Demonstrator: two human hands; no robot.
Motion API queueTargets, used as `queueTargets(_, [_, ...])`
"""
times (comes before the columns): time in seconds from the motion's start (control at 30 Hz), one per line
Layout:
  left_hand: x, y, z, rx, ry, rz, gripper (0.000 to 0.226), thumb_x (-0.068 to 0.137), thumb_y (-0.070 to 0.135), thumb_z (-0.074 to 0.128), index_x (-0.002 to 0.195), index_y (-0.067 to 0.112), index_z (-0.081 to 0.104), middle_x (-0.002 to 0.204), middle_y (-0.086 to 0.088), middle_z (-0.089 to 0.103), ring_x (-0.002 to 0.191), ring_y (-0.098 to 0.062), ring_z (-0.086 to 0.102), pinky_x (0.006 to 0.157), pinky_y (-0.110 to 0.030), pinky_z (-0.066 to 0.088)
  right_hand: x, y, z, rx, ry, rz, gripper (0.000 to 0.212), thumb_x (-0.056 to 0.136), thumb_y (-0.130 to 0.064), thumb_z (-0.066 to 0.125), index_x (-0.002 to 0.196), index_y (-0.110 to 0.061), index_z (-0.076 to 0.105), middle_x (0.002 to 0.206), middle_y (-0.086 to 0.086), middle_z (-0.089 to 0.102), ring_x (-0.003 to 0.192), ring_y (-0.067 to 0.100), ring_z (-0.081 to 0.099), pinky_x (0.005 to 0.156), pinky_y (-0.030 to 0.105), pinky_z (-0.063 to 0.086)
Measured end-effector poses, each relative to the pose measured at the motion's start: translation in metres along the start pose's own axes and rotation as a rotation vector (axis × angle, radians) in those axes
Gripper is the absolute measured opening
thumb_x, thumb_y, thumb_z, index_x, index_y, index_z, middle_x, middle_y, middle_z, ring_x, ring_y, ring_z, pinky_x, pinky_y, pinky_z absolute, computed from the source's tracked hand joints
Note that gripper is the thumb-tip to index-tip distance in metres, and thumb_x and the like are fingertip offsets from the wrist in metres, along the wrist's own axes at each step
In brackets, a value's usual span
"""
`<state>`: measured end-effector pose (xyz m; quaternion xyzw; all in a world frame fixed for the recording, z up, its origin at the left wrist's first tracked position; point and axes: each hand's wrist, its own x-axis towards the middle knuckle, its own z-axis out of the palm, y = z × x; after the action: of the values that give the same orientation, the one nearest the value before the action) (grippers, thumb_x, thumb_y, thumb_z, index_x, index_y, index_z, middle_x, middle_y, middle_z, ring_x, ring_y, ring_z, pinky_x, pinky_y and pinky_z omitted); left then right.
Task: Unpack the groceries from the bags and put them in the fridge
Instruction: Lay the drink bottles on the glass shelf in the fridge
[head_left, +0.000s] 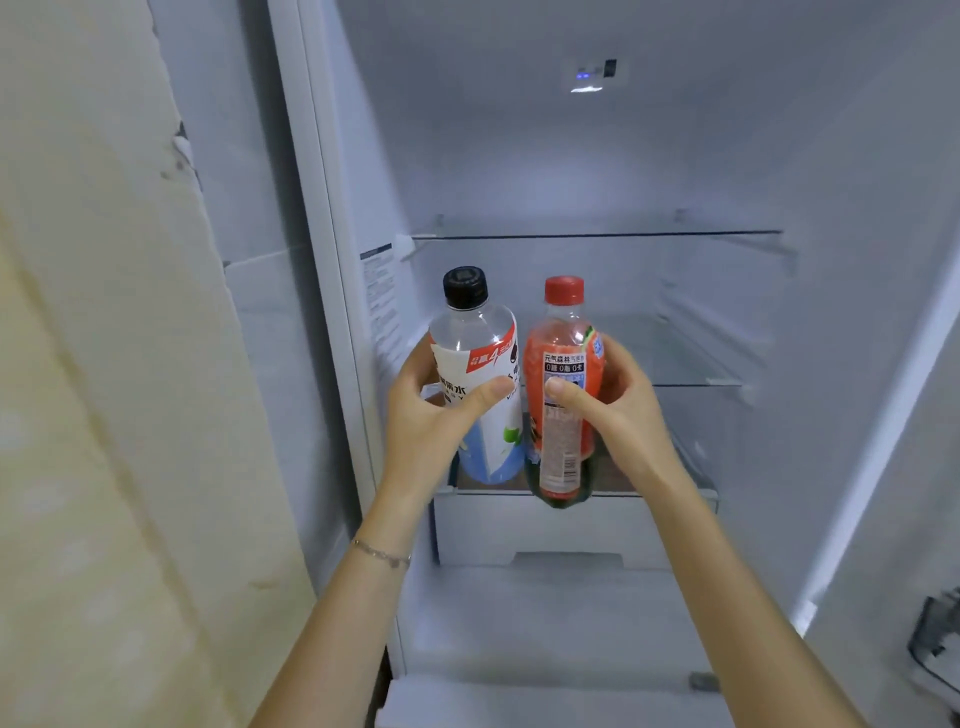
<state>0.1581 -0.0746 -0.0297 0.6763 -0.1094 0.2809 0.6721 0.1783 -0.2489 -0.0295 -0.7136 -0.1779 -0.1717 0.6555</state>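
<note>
Centre frame | left grip (431, 415) grasping clear bottle (472, 332) | right grip (618, 410) grasping red bottle (563, 332) | both upright, side by side, bases at shelf (654, 491) front edge

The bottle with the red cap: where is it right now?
In the head view the red-capped bottle is at centre, gripped by the right hand, just right of the black-capped bottle in the left hand, at the open fridge.

clear plastic bottles (475, 364), glass shelf (691, 364)
</note>
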Motion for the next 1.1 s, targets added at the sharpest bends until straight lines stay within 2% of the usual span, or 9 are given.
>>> queueTargets(0.17, [0.045, -0.002, 0.007, 0.013, -0.042, 0.095, 0.075, 0.062, 0.037, 0.077, 0.130, 0.017, 0.055, 0.121, 0.005, 0.067, 0.109, -0.010, 0.062, 0.080, -0.011, 0.052, 0.034, -0.011, 0.002, 0.026, 0.086, -0.065, 0.060, 0.064, -0.043, 0.069, 0.119, -0.037, 0.046, 0.108, -0.023, 0.059, 0.093, -0.004, 0.062, 0.065, 0.008, 0.051])
queueTargets(0.33, [0.072, -0.003, 0.018, 0.030, -0.019, 0.151, 0.077, 0.058, 0.044, 0.077, 0.130, 0.033, 0.049, 0.120, 0.022, 0.059, 0.111, -0.002, 0.057, 0.078, -0.009, 0.051, 0.064, -0.015, 0.001, 0.026, 0.148, -0.134, 0.061, 0.070, -0.036, 0.072, 0.125, -0.031, 0.045, 0.113, -0.016, 0.059, 0.100, 0.000, 0.060, 0.071, 0.009, 0.053])
queueTargets(0.47, [0.084, -0.008, 0.023, 0.091, -0.011, 0.197, 0.079, 0.056, 0.041, 0.080, 0.129, 0.036, 0.048, 0.122, 0.020, 0.057, 0.111, 0.002, 0.054, 0.084, -0.002, 0.045, 0.073, -0.009, -0.002, 0.035, 0.148, -0.140, 0.057, 0.068, -0.033, 0.073, 0.118, -0.036, 0.046, 0.109, -0.020, 0.059, 0.091, -0.010, 0.062, 0.066, 0.007, 0.051])
queueTargets(0.6, [0.096, -0.020, 0.024, 0.053, -0.029, 0.200, 0.074, 0.054, 0.035, 0.083, 0.121, 0.042, 0.051, 0.119, 0.028, 0.060, 0.114, 0.005, 0.056, 0.090, -0.013, 0.049, 0.078, 0.002, -0.005, 0.067, 0.133, -0.101, 0.064, 0.062, -0.039, 0.070, 0.121, -0.034, 0.046, 0.108, -0.022, 0.058, 0.089, -0.009, 0.062, 0.063, 0.006, 0.050])
queueTargets(0.73, [0.104, -0.035, 0.022, 0.064, -0.045, 0.170, 0.078, 0.059, 0.027, 0.086, 0.130, 0.029, 0.054, 0.125, 0.015, 0.063, 0.119, -0.005, 0.058, 0.098, -0.029, 0.051, 0.079, 0.015, -0.003, 0.089, 0.071, -0.079, 0.069, 0.062, -0.038, 0.072, 0.126, -0.028, 0.049, 0.114, -0.014, 0.062, 0.094, -0.003, 0.064, 0.064, 0.010, 0.052])
queueTargets(0.8, [0.107, -0.042, 0.022, 0.072, -0.051, 0.156, 0.078, 0.063, 0.021, 0.087, 0.133, 0.024, 0.053, 0.127, 0.011, 0.063, 0.119, -0.007, 0.058, 0.099, -0.034, 0.051, 0.080, 0.022, -0.002, 0.101, 0.052, -0.056, 0.066, 0.064, -0.040, 0.078, 0.124, -0.031, 0.050, 0.113, -0.014, 0.063, 0.094, -0.002, 0.064, 0.064, 0.011, 0.053])
queueTargets(0.87, [0.108, -0.047, 0.023, 0.073, -0.046, 0.140, 0.080, 0.064, 0.024, 0.086, 0.136, 0.024, 0.051, 0.130, 0.008, 0.062, 0.120, -0.011, 0.058, 0.099, -0.038, 0.052, 0.081, 0.028, 0.000, 0.110, 0.047, -0.023, 0.059, 0.066, -0.041, 0.080, 0.118, -0.036, 0.051, 0.111, -0.017, 0.063, 0.093, -0.003, 0.065, 0.063, 0.011, 0.053])
queueTargets(1.0, [0.108, -0.052, 0.027, 0.065, -0.043, 0.111, 0.085, 0.063, 0.033, 0.083, 0.139, 0.027, 0.046, 0.133, 0.010, 0.059, 0.123, -0.011, 0.055, 0.100, -0.035, 0.051, 0.082, 0.039, 0.003, 0.141, 0.035, 0.006, 0.052, 0.065, -0.039, 0.073, 0.113, -0.039, 0.053, 0.101, -0.024, 0.067, 0.094, -0.007, 0.064, 0.062, 0.011, 0.052])
queueTargets(1.1, [0.109, -0.049, 0.030, 0.061, -0.102, 0.111, 0.082, 0.068, 0.032, 0.080, 0.140, 0.032, 0.041, 0.134, 0.015, 0.056, 0.124, -0.004, 0.053, 0.099, -0.024, 0.049, 0.084, 0.045, 0.007, 0.172, 0.016, 0.010, 0.067, 0.059, -0.048, 0.076, 0.121, -0.035, 0.054, 0.108, -0.018, 0.068, 0.100, 0.004, 0.066, 0.073, 0.022, 0.058])
